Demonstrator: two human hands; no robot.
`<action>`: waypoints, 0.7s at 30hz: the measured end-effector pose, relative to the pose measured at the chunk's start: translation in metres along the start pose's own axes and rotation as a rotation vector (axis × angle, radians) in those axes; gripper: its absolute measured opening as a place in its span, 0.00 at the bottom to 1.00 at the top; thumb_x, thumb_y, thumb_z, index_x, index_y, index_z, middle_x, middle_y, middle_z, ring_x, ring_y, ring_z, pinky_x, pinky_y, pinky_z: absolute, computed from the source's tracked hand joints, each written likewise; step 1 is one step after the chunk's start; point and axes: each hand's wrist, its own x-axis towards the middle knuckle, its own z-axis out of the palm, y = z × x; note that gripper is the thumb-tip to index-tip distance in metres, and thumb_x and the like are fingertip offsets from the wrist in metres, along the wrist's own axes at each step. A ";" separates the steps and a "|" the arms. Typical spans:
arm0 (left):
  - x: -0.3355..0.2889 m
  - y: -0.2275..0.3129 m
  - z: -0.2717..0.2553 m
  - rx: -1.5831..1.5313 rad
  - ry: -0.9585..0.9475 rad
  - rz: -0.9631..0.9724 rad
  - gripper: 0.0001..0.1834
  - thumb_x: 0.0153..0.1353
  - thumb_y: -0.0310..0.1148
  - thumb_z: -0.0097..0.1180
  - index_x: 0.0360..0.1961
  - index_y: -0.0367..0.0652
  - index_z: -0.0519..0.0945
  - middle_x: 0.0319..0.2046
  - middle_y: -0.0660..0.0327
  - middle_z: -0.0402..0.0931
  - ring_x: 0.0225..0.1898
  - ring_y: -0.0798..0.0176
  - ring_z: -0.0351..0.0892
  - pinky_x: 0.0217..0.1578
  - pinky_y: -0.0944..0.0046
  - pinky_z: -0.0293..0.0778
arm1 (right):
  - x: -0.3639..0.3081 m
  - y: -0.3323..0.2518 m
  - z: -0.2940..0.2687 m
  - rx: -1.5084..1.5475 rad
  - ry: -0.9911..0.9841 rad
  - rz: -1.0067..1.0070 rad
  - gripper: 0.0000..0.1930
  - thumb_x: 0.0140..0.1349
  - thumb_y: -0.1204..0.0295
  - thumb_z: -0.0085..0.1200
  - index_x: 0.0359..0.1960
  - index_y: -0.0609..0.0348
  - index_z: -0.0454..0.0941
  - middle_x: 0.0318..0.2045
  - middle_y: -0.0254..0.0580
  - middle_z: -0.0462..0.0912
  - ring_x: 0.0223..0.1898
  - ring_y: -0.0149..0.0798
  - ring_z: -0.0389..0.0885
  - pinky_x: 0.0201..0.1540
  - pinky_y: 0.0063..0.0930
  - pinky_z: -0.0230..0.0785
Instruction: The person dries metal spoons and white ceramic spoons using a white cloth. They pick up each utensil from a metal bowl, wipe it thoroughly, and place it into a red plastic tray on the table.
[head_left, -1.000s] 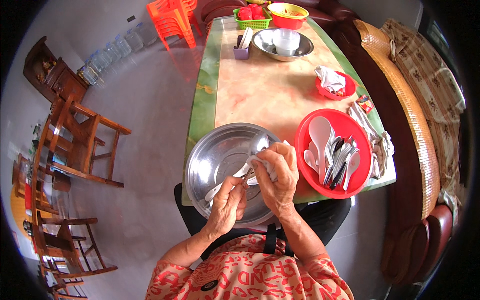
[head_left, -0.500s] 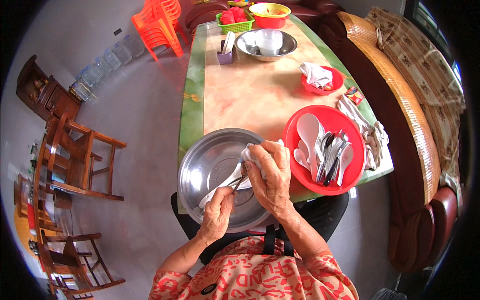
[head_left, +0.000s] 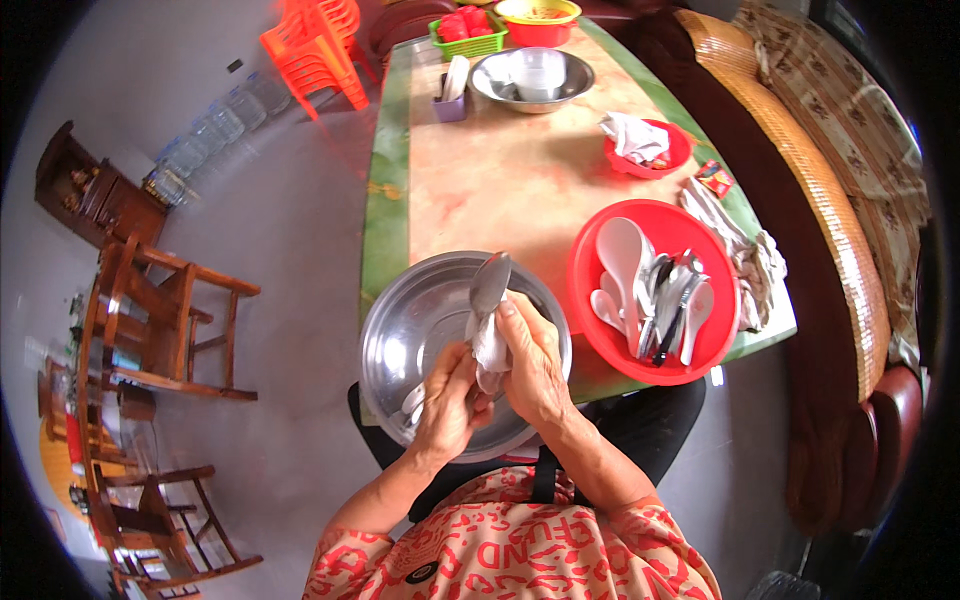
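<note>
Above a wide metal basin (head_left: 385,345), a metal spoon (head_left: 490,284) is held up with its bowl pointing away from me. A white cloth (head_left: 489,347) is bunched around its handle. My left hand (head_left: 446,400) is closed around the lower handle, which the fingers mostly hide. Just to its right, my right hand (head_left: 536,362) is closed on the cloth against the spoon, thumb pressed along it. In the basin, white spoons (head_left: 412,402) lie beside my left hand, partly covered by it.
Right of the basin, a red bowl (head_left: 592,262) holds several spoons and a large white ladle (head_left: 621,250). Past it lie a crumpled cloth (head_left: 765,275) and a small red bowl (head_left: 683,150). Farther back stands a metal bowl (head_left: 483,90) with clear plastic containers (head_left: 537,72).
The spoon has turned bowl-up and come out of the cloth, which now wraps its handle. My hands have drawn together, the right one lower. The view has shifted slightly.
</note>
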 end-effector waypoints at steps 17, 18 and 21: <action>0.015 0.017 -0.014 -0.216 -0.038 -0.129 0.08 0.67 0.44 0.42 0.38 0.55 0.68 0.19 0.73 0.65 0.11 0.81 0.57 0.08 0.78 0.51 | -0.016 -0.003 0.001 -0.448 -0.031 -0.427 0.17 0.52 0.81 0.53 0.46 0.61 0.72 0.36 0.50 0.73 0.37 0.50 0.74 0.37 0.36 0.69; 0.017 0.011 -0.017 -0.228 -0.068 -0.086 0.11 0.67 0.46 0.42 0.40 0.53 0.70 0.26 0.71 0.68 0.21 0.78 0.65 0.19 0.75 0.62 | -0.009 -0.002 0.002 -0.537 0.077 -0.548 0.18 0.51 0.82 0.53 0.46 0.60 0.72 0.36 0.50 0.72 0.35 0.49 0.74 0.37 0.35 0.69; 0.020 0.003 -0.006 -0.259 -0.034 0.046 0.15 0.67 0.47 0.43 0.44 0.51 0.72 0.36 0.67 0.73 0.37 0.71 0.73 0.38 0.68 0.74 | -0.001 0.012 0.010 -0.526 0.077 -0.549 0.13 0.50 0.81 0.55 0.40 0.62 0.74 0.35 0.49 0.72 0.35 0.49 0.74 0.36 0.35 0.69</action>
